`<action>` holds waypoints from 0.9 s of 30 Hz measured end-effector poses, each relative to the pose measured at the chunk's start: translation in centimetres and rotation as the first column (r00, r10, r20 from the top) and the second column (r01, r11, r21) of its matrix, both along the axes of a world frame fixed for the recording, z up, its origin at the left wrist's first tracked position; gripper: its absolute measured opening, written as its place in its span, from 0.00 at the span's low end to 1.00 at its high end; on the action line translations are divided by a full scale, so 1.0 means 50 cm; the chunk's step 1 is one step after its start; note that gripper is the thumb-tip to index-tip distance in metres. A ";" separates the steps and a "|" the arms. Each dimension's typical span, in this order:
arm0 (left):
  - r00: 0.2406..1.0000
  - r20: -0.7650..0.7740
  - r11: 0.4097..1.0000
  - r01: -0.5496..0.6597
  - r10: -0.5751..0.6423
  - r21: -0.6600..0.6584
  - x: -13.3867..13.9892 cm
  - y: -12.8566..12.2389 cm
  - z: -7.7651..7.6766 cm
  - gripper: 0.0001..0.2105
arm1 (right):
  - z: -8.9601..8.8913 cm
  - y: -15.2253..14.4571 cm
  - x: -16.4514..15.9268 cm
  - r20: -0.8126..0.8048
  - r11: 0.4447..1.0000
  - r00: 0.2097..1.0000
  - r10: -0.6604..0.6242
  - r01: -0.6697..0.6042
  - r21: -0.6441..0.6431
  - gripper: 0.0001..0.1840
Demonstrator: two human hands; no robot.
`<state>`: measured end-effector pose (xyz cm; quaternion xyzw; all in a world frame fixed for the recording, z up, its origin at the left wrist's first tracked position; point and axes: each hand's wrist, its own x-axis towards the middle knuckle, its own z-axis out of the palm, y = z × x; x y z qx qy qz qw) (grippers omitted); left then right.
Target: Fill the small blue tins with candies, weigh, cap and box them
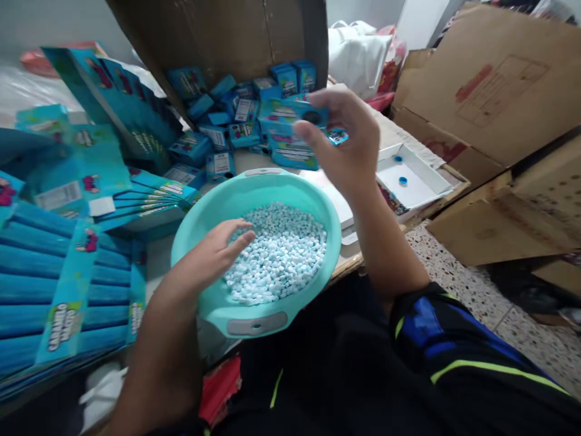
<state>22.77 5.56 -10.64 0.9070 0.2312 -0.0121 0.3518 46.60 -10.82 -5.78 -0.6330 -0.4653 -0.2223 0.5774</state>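
A turquoise basin [186, 225] with grey handles holds a heap of small pale blue and white candies [281, 251]. My left hand [222, 248] hovers over the basin's left side, fingers stretched out and apart, with nothing visible in it. Beyond the basin's far rim, my right hand [347, 130] grips a small blue box [290, 115] between thumb and fingers. That box has a dark round spot near its right end and is blurred. Just under it lies another blue box [295, 154]. A pile of similar small boxes [244, 110] sits behind, in front of a brown cardboard wall.
Flat blue cartons [54, 260] are stacked on the left. A white tray [417, 178] with 2 blue caps stands at the right. Large cardboard boxes [494, 79] fill the far right, above a speckled floor [454, 266]. White bags [356, 57] stand behind.
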 end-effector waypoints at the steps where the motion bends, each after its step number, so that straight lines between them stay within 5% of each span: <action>1: 0.995 -0.084 0.998 0.062 -0.060 0.017 0.000 -0.006 0.004 0.44 | -0.023 -0.029 0.023 -0.022 0.995 0.995 -0.096 0.096 -0.015 0.13; 3: 0.972 -0.208 0.993 0.115 -0.112 0.000 -0.001 -0.013 0.006 0.47 | -0.079 -0.076 0.064 -0.044 0.974 0.974 -0.222 0.219 -0.064 0.12; 8: 0.921 -0.378 0.996 0.090 -0.092 -0.023 0.002 -0.011 -0.001 0.48 | -0.191 -0.151 0.094 -0.093 0.930 0.941 -0.326 0.301 -0.212 0.10; 17: 0.861 -0.487 0.983 0.181 -0.147 0.022 0.017 -0.017 0.001 0.35 | -0.259 -0.190 0.086 -0.257 0.946 0.921 -0.293 0.241 -0.215 0.11; 21: 0.798 -0.563 0.963 0.271 -0.216 0.014 0.027 -0.027 0.005 0.29 | -0.282 -0.228 0.078 -0.264 0.945 0.934 -0.240 0.163 -0.283 0.23; 27: 0.781 -0.570 0.955 0.295 -0.257 -0.027 0.033 -0.039 0.011 0.23 | -0.340 -0.288 0.060 -0.393 0.892 0.808 -0.440 0.443 -0.086 0.19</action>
